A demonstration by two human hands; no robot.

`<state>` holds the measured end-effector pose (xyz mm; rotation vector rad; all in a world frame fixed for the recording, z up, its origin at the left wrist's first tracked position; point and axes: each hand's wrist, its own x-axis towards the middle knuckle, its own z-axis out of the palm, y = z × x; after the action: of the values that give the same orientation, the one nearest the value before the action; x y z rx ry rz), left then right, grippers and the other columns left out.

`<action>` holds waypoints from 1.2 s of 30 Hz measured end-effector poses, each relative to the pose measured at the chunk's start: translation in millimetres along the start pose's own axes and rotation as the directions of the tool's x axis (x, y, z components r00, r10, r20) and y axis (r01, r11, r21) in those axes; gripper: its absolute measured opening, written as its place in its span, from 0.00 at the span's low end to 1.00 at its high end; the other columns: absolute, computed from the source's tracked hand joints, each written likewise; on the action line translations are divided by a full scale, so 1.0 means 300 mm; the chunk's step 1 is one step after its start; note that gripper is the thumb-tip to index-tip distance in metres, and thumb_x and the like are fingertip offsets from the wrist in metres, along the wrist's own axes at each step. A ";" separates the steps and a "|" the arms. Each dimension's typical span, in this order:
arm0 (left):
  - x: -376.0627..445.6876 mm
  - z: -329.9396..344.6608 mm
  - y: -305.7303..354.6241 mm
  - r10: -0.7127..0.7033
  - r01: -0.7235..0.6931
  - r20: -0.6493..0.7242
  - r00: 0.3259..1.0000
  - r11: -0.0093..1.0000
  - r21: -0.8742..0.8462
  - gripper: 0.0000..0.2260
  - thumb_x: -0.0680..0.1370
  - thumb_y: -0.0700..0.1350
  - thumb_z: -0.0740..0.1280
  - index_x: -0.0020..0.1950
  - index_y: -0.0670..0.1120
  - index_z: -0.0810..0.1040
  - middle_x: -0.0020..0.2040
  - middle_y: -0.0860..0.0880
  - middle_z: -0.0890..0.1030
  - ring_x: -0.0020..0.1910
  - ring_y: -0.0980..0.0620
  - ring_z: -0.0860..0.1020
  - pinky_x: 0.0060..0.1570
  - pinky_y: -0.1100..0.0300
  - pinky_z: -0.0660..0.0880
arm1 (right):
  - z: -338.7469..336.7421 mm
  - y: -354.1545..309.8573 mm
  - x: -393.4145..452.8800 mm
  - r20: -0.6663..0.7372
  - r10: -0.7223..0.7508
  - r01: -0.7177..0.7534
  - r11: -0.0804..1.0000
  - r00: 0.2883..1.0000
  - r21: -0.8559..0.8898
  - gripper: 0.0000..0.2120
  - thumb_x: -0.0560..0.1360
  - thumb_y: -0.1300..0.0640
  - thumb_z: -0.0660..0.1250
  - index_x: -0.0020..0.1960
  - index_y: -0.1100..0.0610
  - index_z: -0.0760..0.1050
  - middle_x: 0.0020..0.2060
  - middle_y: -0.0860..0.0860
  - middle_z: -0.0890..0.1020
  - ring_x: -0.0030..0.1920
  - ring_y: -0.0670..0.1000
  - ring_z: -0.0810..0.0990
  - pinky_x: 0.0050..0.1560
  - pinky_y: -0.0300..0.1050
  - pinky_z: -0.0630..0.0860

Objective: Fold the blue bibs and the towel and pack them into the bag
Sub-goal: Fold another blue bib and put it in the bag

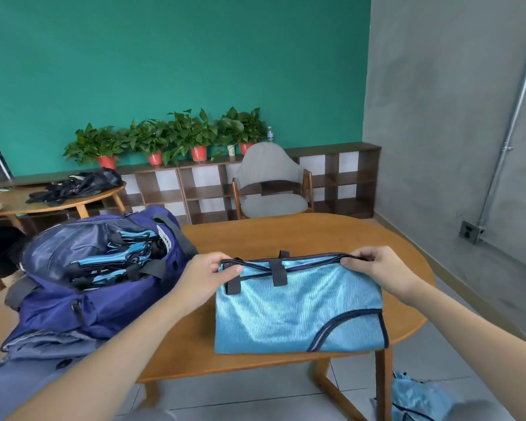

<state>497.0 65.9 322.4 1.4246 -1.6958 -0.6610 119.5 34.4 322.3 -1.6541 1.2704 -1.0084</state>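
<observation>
On wooden table [286, 235], hands pinching ribbed blue bib [298, 311]

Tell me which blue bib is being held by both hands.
The bib on the table: left hand and right hand pinch its far edge. Others sit in the bag or on the floor.

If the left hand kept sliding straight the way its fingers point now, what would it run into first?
The left hand points rightward along the light blue mesh bib's dark-trimmed top edge, so probably the right hand pinching the other corner; depth is uncertain.
</observation>
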 end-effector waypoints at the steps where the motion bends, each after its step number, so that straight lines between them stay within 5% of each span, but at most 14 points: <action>1: 0.043 0.012 -0.023 -0.010 0.011 -0.004 1.000 1.000 0.010 0.07 0.75 0.55 0.75 0.49 0.54 0.86 0.44 0.46 0.86 0.46 0.43 0.84 0.48 0.44 0.79 | 0.006 0.016 0.049 -0.002 0.018 -0.018 1.000 1.000 -0.012 0.10 0.75 0.53 0.75 0.44 0.61 0.82 0.40 0.58 0.86 0.38 0.55 0.84 0.41 0.49 0.79; 6: 0.213 0.122 -0.172 -0.089 0.089 -0.071 0.994 0.996 0.001 0.02 0.76 0.47 0.76 0.45 0.54 0.85 0.41 0.53 0.87 0.44 0.49 0.84 0.48 0.49 0.79 | 0.060 0.191 0.241 -0.039 0.091 -0.096 0.983 0.995 -0.156 0.09 0.75 0.48 0.75 0.46 0.53 0.84 0.40 0.54 0.87 0.43 0.60 0.85 0.47 0.58 0.81; 10: 0.225 0.207 -0.306 -0.116 0.125 -0.125 0.985 0.990 0.059 0.07 0.75 0.59 0.72 0.50 0.61 0.83 0.42 0.56 0.86 0.44 0.55 0.84 0.49 0.49 0.80 | 0.096 0.307 0.252 -0.112 0.049 -0.084 0.939 0.993 -0.333 0.13 0.71 0.39 0.75 0.53 0.40 0.78 0.38 0.53 0.86 0.31 0.55 0.81 0.34 0.50 0.76; 14: 0.238 0.208 -0.321 -0.171 0.154 -0.175 0.970 0.982 -0.110 0.07 0.78 0.51 0.73 0.56 0.57 0.83 0.49 0.55 0.86 0.52 0.59 0.83 0.54 0.60 0.76 | 0.096 0.312 0.279 -0.153 0.007 -0.059 0.939 0.988 -0.339 0.13 0.72 0.42 0.76 0.53 0.44 0.81 0.45 0.44 0.85 0.45 0.57 0.84 0.48 0.53 0.80; 18: 0.248 0.224 -0.318 -0.163 0.161 -0.218 0.962 0.987 -0.025 0.08 0.77 0.47 0.74 0.55 0.55 0.84 0.46 0.56 0.86 0.46 0.59 0.83 0.51 0.58 0.79 | 0.111 0.313 0.319 -0.163 -0.002 -0.063 0.919 0.987 -0.389 0.09 0.73 0.44 0.75 0.51 0.46 0.83 0.46 0.36 0.82 0.48 0.40 0.81 0.45 0.33 0.75; 25: 0.242 0.219 -0.315 0.051 0.040 -0.335 0.941 0.965 0.261 0.14 0.73 0.46 0.78 0.57 0.53 0.83 0.48 0.57 0.79 0.46 0.60 0.77 0.45 0.72 0.70 | 0.111 0.302 0.329 -0.136 -0.052 -0.027 0.852 0.989 -0.523 0.14 0.73 0.42 0.74 0.56 0.45 0.80 0.49 0.40 0.82 0.54 0.46 0.80 0.55 0.44 0.78; 28: 0.220 0.225 -0.291 0.114 -0.025 -0.377 0.919 0.972 0.235 0.10 0.74 0.44 0.77 0.54 0.52 0.83 0.43 0.56 0.79 0.41 0.55 0.77 0.44 0.66 0.74 | 0.122 0.262 0.328 -0.080 -0.188 0.095 0.766 0.979 -0.636 0.17 0.74 0.43 0.73 0.60 0.47 0.80 0.54 0.43 0.80 0.58 0.49 0.75 0.61 0.47 0.74; 31: 0.200 0.225 -0.276 0.071 0.015 -0.350 0.934 0.972 0.236 0.07 0.76 0.43 0.73 0.49 0.50 0.77 0.36 0.55 0.80 0.36 0.53 0.78 0.39 0.56 0.76 | 0.171 0.176 0.327 0.015 -0.277 0.228 0.759 0.961 -0.610 0.09 0.75 0.43 0.71 0.51 0.46 0.81 0.49 0.40 0.81 0.51 0.45 0.77 0.55 0.45 0.77; 36: 0.199 0.200 -0.286 -0.015 0.082 -0.186 0.982 0.929 0.360 0.10 0.75 0.38 0.66 0.48 0.51 0.69 0.35 0.54 0.82 0.30 0.53 0.75 0.35 0.54 0.73 | 0.313 0.109 0.339 0.315 -0.105 0.285 0.743 0.943 -0.606 0.09 0.76 0.49 0.69 0.37 0.49 0.78 0.35 0.45 0.82 0.41 0.46 0.79 0.48 0.49 0.78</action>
<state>491.2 -17.5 235.7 1.7334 -1.7018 -0.2327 213.3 -59.0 270.4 -2.4067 1.3615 -0.4339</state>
